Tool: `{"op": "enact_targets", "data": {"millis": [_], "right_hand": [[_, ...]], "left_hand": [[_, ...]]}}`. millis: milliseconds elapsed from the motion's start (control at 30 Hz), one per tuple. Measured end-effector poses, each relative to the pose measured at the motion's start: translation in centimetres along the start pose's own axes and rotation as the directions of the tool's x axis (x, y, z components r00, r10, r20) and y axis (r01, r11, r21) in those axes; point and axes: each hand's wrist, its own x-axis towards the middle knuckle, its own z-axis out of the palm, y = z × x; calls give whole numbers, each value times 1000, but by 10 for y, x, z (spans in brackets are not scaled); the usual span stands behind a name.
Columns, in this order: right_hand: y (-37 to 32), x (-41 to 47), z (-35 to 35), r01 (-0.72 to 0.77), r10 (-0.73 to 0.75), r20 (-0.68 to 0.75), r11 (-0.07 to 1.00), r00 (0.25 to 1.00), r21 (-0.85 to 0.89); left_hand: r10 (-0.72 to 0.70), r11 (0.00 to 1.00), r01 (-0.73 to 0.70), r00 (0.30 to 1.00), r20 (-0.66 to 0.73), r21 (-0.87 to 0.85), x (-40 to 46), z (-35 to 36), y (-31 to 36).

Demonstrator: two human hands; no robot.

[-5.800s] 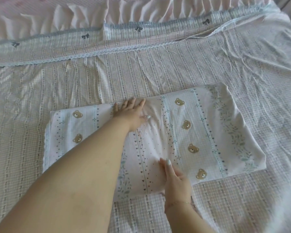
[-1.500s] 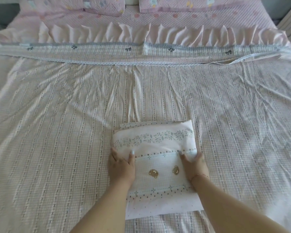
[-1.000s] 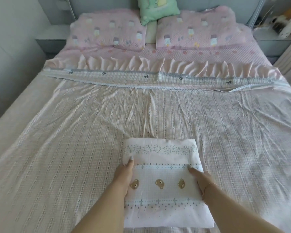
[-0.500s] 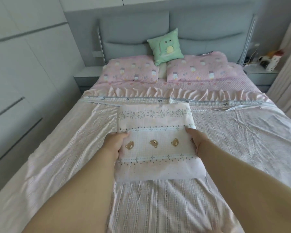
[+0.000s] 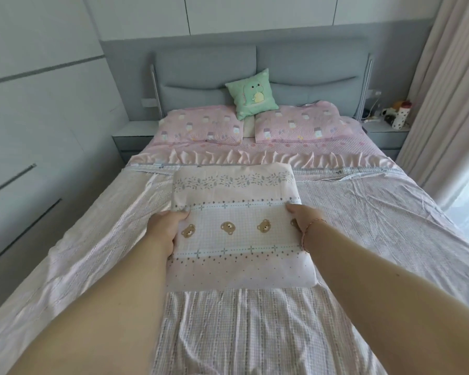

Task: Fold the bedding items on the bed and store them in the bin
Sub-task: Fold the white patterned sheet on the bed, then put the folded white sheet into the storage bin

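The folded bear-print bedding (image 5: 237, 228) sits between the hands — left hand (image 5: 165, 228) gripping its left edge, right hand (image 5: 303, 218) gripping its right edge — held up above the bed (image 5: 377, 212).

Folded bear-print bedding (image 5: 238, 228) held flat above the bed (image 5: 255, 334).
The pale pink rectangular bundle shows a leafy band at its far edge, dotted stripes and a row of brown bear faces across its middle. It lies level, gripped at its sides by the left hand (image 5: 164, 228) and right hand (image 5: 302, 216), over the bed's striped cover.
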Motion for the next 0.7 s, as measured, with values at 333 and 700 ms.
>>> {"op": "enact_targets", "data": {"millis": [333, 700], "right_hand": [[36, -111, 43, 62, -53, 201, 997, 978, -36], [104, -249, 209, 52, 64, 496, 974, 866, -218]], "left_hand": [[2, 992, -26, 982, -191, -120, -113, -105, -57], [-185, 959, 21, 802, -569, -282, -229, -310, -134]]}}
